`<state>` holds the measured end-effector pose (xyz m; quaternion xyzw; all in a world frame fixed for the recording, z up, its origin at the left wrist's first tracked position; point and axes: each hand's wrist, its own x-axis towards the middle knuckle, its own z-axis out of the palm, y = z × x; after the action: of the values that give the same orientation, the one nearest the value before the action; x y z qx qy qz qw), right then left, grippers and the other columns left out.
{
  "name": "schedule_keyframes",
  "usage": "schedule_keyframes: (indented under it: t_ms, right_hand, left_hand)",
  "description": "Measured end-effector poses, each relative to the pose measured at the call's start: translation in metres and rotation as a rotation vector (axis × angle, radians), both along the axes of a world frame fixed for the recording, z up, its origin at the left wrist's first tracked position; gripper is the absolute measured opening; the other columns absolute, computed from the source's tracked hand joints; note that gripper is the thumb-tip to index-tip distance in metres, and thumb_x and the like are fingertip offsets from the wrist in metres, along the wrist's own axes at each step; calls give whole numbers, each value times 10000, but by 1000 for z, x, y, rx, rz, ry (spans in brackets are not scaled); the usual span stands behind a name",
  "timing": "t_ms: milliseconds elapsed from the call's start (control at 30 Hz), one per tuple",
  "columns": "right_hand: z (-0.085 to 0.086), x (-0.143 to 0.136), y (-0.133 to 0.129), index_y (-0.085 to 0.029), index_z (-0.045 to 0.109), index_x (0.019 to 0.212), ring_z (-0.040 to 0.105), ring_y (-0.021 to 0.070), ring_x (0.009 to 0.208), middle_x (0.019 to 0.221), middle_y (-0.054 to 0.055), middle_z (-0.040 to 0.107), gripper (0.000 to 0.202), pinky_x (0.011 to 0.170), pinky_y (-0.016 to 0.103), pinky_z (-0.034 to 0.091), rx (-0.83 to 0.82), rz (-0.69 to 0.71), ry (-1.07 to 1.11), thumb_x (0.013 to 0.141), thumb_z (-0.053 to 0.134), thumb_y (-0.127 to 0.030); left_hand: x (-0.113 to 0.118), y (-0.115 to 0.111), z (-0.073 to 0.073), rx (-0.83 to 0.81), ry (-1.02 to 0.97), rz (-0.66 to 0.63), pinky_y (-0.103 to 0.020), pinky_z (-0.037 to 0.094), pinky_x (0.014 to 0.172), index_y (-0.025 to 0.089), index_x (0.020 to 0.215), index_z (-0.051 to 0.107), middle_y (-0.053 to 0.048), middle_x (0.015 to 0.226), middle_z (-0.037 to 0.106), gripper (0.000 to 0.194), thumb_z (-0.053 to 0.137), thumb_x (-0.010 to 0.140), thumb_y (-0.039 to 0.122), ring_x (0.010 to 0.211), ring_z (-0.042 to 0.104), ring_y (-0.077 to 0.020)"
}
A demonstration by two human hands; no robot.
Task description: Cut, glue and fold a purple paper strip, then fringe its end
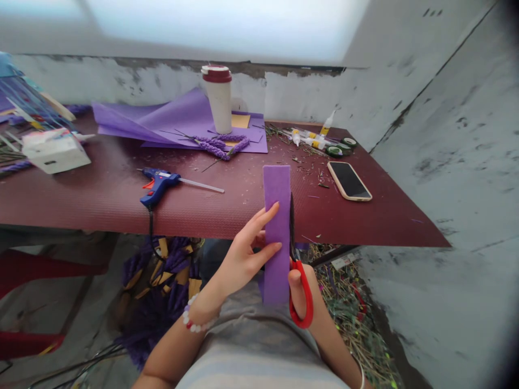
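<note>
A strip of purple felt-like sheet stands upright in front of me, past the table's near edge. My left hand pinches it from the left, with thumb and index finger on its near face and other fingers behind. In my right hand are red-handled scissors, with the thumb through one loop. Their dark blades lie along the strip's right edge, partly hidden by it. I cannot tell how far the blades are apart.
On the dark red table lie a blue glue gun, purple sheets, purple braided pieces, a phone and small glue bottles. A lidded cup stands at the back. Purple bundles and plant scraps lie below.
</note>
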<state>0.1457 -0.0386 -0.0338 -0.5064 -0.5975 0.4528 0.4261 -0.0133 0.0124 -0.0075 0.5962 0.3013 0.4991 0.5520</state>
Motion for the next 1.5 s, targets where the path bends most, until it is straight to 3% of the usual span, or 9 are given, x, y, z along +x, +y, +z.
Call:
schedule_keyframes:
  t_ms: [233,767,1200,1367,1500]
  right_hand:
    - [-7,1,-2,-176,706,816,512,191,614,665,54,611,895,542,300,445,9,-3,14,790,317,-981]
    - [-1,-1,-5,-208,559,701,380,149,577,638,22,505,804,436,270,293,-45,-48,18,797,334,-974]
    - [1,-4,-6,-212,511,641,331,119,513,556,-11,448,806,421,262,293,-66,-105,2,764,354,-993]
    - [-4,-3,-9,-216,516,641,365,129,511,548,-2,476,788,418,264,317,-93,-168,-1,760,394,-985]
    - [-4,-2,-8,-208,591,726,491,159,518,589,29,580,748,438,270,392,-73,-269,88,816,419,-930]
  left_hand:
    - [0,-1,2,-31,-18,-12,-256,603,730,399,1548,487,-68,1657,395,683,707,932,202,876,642,-130]
    - [2,-2,-3,-13,40,-8,-290,589,766,411,1535,503,-56,1611,447,676,706,929,191,840,643,-120]
    - [2,-3,-1,-15,34,-5,-308,603,797,380,1539,508,-67,1617,458,666,704,929,198,854,653,-135]
    - [2,-3,0,-25,8,-10,-315,621,821,360,1539,513,-79,1603,478,657,712,930,212,890,668,-146]
    - [2,-3,0,-43,4,-15,-290,630,773,379,1535,512,-73,1623,452,656,725,930,240,896,674,-147]
